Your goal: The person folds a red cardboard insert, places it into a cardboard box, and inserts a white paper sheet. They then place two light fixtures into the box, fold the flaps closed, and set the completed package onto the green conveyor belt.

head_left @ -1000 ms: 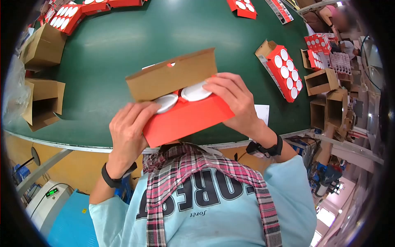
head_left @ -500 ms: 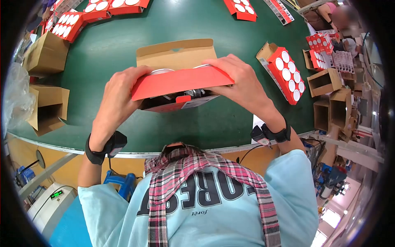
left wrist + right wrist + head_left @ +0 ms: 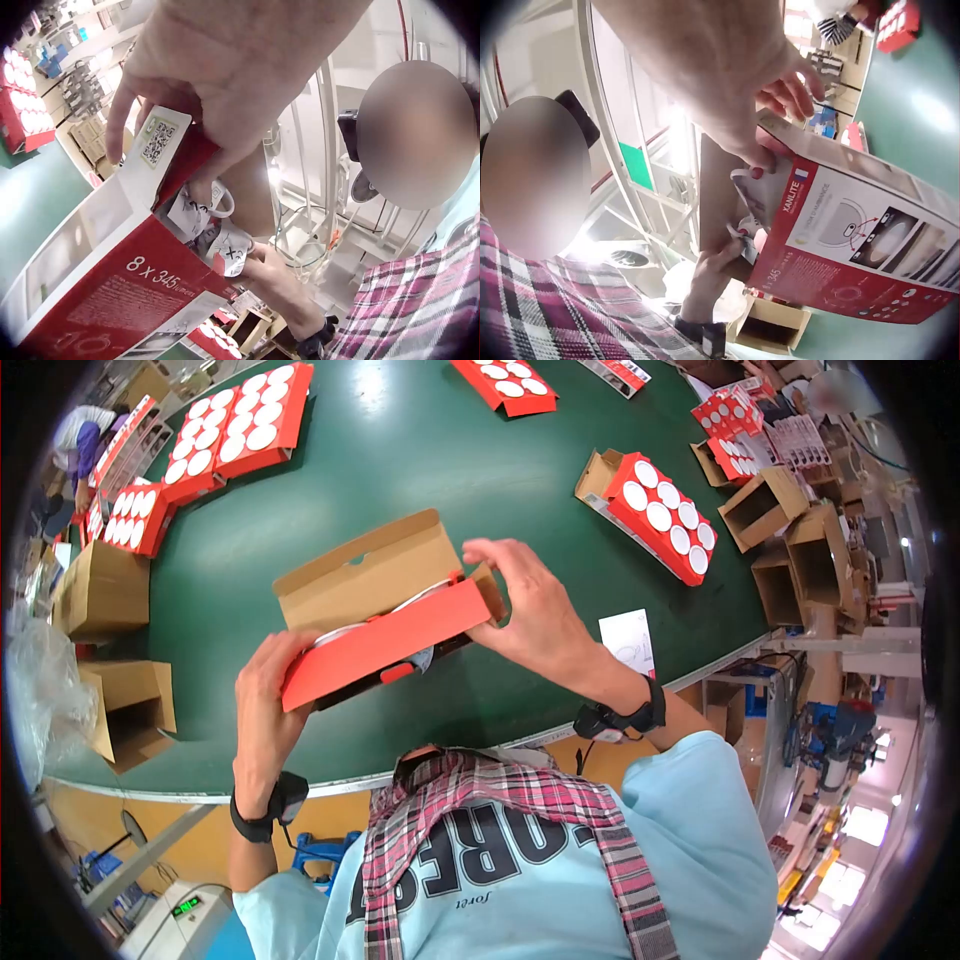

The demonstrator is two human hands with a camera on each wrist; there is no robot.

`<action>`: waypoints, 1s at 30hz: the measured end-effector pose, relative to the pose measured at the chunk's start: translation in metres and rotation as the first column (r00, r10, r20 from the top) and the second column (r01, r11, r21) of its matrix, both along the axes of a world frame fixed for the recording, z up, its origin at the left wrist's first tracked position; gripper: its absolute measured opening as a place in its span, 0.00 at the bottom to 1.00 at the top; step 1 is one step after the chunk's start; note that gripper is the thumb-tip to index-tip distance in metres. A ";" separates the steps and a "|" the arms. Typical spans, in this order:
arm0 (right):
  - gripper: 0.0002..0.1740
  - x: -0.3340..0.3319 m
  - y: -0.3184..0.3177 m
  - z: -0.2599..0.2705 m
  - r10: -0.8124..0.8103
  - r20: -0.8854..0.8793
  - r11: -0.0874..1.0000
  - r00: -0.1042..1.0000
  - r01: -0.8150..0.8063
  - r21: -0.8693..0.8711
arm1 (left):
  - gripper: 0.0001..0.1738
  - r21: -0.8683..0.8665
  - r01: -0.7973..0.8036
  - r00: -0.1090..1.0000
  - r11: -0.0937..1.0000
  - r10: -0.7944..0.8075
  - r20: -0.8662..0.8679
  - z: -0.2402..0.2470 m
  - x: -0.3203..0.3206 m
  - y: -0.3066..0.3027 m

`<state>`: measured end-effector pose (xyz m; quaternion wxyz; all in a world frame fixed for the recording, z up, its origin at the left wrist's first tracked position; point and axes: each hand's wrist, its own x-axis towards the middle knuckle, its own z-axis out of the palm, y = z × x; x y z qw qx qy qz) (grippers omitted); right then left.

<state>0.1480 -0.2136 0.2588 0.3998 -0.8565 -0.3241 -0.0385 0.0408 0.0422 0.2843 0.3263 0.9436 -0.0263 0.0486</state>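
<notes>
Left hand (image 3: 268,695) gripping, right hand (image 3: 540,622) loose on a red box (image 3: 385,645)

Left's curled round one end; right's fingers are spread, thumb touching the opposite corner. The box sits tilted over the smooth green tabletop (image 3: 215,595), glossy red card outside, with a matte brown rectangular flap (image 3: 370,575) raised and rounded white discs (image 3: 425,596) peeking out.

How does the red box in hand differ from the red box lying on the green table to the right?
The held box is in the left hand's grip; no hand touches the table box. From above, the held box shows only slivers of its white discs, the table box eight full ones. Both are red with a brown flap open.
</notes>
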 end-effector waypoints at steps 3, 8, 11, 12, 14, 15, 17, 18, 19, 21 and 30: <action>0.24 0.000 -0.003 -0.007 0.087 -0.001 0.996 0.996 -0.087 0.001 | 0.19 0.012 -0.004 1.000 1.000 0.004 -0.022 0.002 0.000 -0.002; 0.23 0.005 -0.005 -0.010 0.167 -0.085 0.977 0.982 -0.153 0.149 | 0.19 0.018 -0.013 0.998 1.000 0.013 -0.054 0.007 0.000 -0.004; 0.23 0.009 -0.006 -0.013 0.212 -0.100 0.960 0.972 -0.188 0.207 | 0.17 0.000 -0.033 0.996 0.999 0.033 -0.085 0.009 0.000 -0.006; 0.24 0.008 -0.007 -0.013 0.212 -0.122 0.962 0.970 -0.185 0.200 | 0.17 0.007 -0.037 0.996 0.999 0.037 -0.082 0.009 -0.001 -0.007; 0.24 0.007 -0.005 -0.012 0.188 -0.138 0.965 0.972 -0.157 0.211 | 0.17 0.017 -0.046 0.996 0.999 0.048 -0.072 0.008 -0.001 -0.009; 0.23 0.006 0.000 -0.012 0.163 -0.134 0.965 0.977 -0.130 0.227 | 0.17 0.009 -0.052 0.996 0.999 0.053 -0.069 0.008 0.000 -0.007; 0.24 0.005 0.006 -0.016 0.121 -0.101 0.963 0.988 -0.092 0.252 | 0.17 -0.004 -0.069 0.996 0.998 0.069 -0.062 0.008 -0.001 -0.010; 0.24 0.005 0.007 -0.021 0.103 -0.069 0.962 0.992 -0.082 0.260 | 0.16 -0.003 -0.080 0.995 0.997 0.079 -0.067 0.009 -0.002 -0.012; 0.24 0.006 0.009 -0.025 0.085 -0.034 0.961 0.996 -0.073 0.266 | 0.16 -0.002 -0.091 0.993 0.996 0.091 -0.069 0.009 -0.003 -0.014; 0.26 0.004 0.011 -0.028 0.060 -0.010 0.948 0.998 -0.054 0.312 | 0.16 -0.002 -0.108 0.992 0.994 0.108 -0.073 0.009 -0.006 -0.016; 0.29 -0.013 0.011 -0.034 0.014 -0.030 0.929 0.999 -0.002 0.371 | 0.18 0.054 -0.084 0.996 0.995 0.086 -0.031 0.006 -0.024 -0.027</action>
